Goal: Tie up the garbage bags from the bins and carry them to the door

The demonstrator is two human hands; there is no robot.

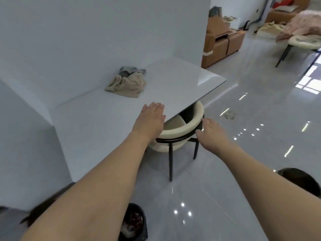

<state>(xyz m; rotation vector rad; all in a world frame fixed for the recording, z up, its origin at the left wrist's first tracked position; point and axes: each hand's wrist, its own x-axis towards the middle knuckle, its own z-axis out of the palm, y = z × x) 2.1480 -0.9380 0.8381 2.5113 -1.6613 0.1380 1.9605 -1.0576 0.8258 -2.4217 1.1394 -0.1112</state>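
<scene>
Head view: both hands out flat at the white glossy rectangular table [173, 80] edge.
Left hand [150, 117] spread on that edge; right hand [211, 130] open, holding nothing, beside cream round-backed chair [182, 129]. Black lined round bin [134, 221] on bare glossy floor [217, 197] below the table edge.

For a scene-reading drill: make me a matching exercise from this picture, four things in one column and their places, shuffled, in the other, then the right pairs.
Things:
1. crumpled beige cloth
2. cream chair
3. black bin with rubbish
4. left hand

Places:
A. on the floor, near the bottom edge of the view, between the two forearms
B. lying on the white table, near the wall
C. pushed in under the table's near edge
D. flat, fingers straight, over the table's near edge

Pairs: 1-B, 2-C, 3-A, 4-D
</scene>
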